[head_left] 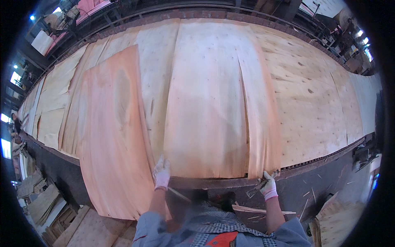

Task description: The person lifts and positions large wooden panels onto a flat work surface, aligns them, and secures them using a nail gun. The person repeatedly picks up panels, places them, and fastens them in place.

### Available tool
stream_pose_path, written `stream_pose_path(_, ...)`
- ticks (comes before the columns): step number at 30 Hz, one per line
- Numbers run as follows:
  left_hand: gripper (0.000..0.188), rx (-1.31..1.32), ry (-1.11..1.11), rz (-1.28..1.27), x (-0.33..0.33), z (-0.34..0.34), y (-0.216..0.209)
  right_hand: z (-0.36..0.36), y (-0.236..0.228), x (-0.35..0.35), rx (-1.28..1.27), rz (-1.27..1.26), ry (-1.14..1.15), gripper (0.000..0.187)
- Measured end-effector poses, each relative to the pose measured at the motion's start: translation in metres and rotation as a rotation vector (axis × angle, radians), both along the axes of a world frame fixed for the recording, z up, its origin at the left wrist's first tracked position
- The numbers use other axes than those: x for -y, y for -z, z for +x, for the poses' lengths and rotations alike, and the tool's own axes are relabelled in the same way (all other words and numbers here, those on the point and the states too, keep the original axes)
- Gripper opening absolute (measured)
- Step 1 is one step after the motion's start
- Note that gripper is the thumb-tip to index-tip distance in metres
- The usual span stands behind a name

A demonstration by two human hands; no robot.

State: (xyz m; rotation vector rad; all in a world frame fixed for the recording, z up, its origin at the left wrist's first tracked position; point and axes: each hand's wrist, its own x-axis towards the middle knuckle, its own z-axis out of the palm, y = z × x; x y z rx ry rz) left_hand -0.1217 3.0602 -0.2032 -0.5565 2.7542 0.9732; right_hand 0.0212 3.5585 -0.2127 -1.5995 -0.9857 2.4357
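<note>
Two gloved hands are at the near edge of a wide layer of wood veneer. My left hand (161, 173), in a white and pink glove, lies at the right edge of a loose reddish veneer sheet (111, 136), fingers stretched forward. That sheet slants over the layer and hangs past the near edge. My right hand (269, 187) is closed around a flat metal-looking blade tool (255, 189), close to the near corner of a narrow veneer strip (261, 123). Left of the strip lies a broad pale veneer sheet (205, 111), with a dark gap between them.
Knotty veneer (308, 94) covers the right side, and overlapping sheets (53, 107) the left. Offcuts (41, 206) are piled at the lower left, and slivers (263, 210) lie below the edge. Another person (17, 122) stands at the far left. Rails (173, 8) run behind.
</note>
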Motion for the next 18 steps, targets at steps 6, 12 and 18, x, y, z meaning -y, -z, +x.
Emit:
stream_pose_path(6,0.057,0.159,0.070,-0.093,0.012,-0.013,-0.013,-0.012,-0.016,-0.003,0.077,0.000,-0.047,0.015)
stream_pose_path(12,0.056,0.133,0.077,-0.040,0.019,-0.023,0.006,-0.006,0.034,-0.023,0.086,0.096,-0.041,0.021)
stream_pose_path(18,0.053,0.062,0.071,-0.025,0.028,-0.028,0.019,-0.014,0.027,-0.004,0.140,0.012,-0.072,0.030)
